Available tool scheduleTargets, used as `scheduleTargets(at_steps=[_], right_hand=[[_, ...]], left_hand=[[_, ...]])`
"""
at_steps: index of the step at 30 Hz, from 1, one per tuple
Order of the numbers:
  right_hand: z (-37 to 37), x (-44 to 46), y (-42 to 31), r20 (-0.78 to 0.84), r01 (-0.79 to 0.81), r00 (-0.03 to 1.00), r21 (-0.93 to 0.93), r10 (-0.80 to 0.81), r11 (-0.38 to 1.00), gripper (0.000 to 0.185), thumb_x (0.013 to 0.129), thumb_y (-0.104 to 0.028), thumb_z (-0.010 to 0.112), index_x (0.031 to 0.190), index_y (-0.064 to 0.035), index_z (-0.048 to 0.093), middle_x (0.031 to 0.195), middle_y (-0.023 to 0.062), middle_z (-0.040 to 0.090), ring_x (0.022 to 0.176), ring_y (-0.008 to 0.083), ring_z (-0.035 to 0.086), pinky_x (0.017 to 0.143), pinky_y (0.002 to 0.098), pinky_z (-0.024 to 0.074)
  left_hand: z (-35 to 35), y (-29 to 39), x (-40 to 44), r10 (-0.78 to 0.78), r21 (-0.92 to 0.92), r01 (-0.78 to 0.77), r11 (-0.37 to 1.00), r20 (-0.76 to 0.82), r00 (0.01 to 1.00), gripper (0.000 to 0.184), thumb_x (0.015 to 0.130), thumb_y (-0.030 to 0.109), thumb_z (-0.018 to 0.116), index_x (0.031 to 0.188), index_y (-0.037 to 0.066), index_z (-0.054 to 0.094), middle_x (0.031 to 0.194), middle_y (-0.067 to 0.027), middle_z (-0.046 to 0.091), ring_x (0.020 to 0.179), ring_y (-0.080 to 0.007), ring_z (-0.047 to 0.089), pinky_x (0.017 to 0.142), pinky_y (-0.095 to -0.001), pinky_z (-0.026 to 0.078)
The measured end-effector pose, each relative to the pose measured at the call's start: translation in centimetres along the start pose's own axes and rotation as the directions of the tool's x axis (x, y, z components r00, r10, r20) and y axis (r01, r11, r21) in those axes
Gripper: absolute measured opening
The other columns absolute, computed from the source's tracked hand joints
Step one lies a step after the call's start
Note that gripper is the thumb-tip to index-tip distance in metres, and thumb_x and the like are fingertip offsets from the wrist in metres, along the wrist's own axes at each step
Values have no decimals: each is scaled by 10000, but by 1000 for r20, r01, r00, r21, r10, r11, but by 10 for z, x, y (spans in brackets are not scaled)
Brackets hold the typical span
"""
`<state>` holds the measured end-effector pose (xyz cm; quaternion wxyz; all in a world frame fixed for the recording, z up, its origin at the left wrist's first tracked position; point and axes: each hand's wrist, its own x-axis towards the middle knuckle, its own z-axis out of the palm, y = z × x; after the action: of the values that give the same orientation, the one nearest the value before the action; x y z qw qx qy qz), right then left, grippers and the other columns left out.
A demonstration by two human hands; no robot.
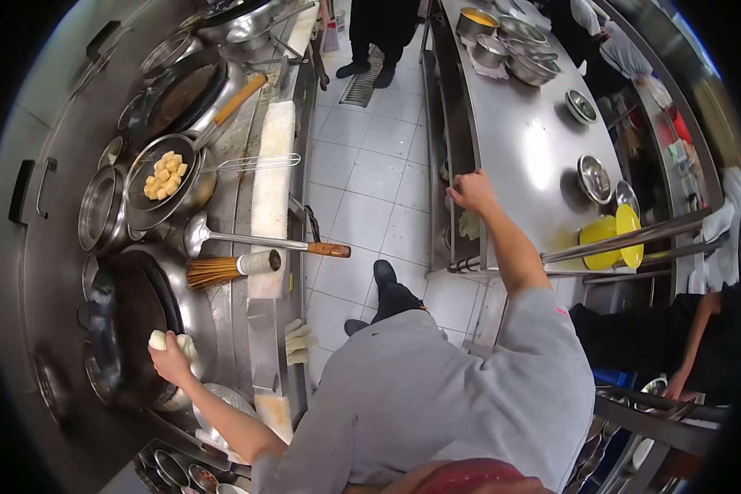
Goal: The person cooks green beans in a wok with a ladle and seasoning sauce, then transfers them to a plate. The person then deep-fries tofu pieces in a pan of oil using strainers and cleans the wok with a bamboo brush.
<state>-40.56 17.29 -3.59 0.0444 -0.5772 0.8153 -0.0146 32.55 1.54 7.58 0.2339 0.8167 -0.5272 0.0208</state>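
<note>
My left hand is closed on a pale folded cloth at the near rim of a large dark wok on the stove. My right hand is at the left edge of the steel table, with its fingers curled; whether they hold anything is too small to tell. Beside the wok lie a bamboo brush and a ladle with a wooden handle. Farther back, a strainer holds pale yellow cubes over a metal pot.
Another wok stands at the back left. Metal bowls and a yellow container are on the right table. One person stands in the aisle ahead; others are at the right. A glove hangs from the stove edge.
</note>
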Motion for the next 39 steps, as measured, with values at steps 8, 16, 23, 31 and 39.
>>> scheduleTargets(at_steps=[8,16,23,31,39], right_hand=[[0,-16,9,27,-57,998,-58,59,997,367,840,-426,629,837,-68,710,818,151,706,858,324,672,941,430,448],[5,-17,10,-61,-60,996,-24,58,998,374,839,-436,622,833,-73,711,734,129,692,804,321,658,925,393,441],[9,-13,13,-59,-24,998,-77,20,997,385,846,-446,614,838,-71,704,735,126,692,776,310,660,922,401,435],[5,-13,10,-27,-34,999,-103,31,994,376,869,-435,592,809,-79,698,722,135,688,769,305,660,935,392,416],[1,-8,9,10,-51,999,-43,51,998,392,859,-434,606,833,-55,703,772,148,704,805,318,671,926,401,433]], left_hand=[[0,2,-1,27,33,-28,999,39,999,682,757,583,645,1212,76,651,1145,-189,675,1040,-390,628,908,-455,470],[23,-10,11,147,-254,-105,962,151,978,419,878,283,623,1095,-76,626,966,-199,689,830,-303,666,744,-397,532],[9,-3,10,93,-318,-11,948,246,965,397,882,276,616,1071,-72,631,956,-191,689,825,-291,665,740,-396,531],[-12,19,-13,5,102,-8,995,26,1000,561,818,505,609,1154,57,651,1098,-178,683,1021,-386,632,908,-485,453],[1,5,-2,-11,108,11,994,1,1000,608,788,569,632,1154,85,647,1071,-179,690,1008,-404,630,883,-500,464]])
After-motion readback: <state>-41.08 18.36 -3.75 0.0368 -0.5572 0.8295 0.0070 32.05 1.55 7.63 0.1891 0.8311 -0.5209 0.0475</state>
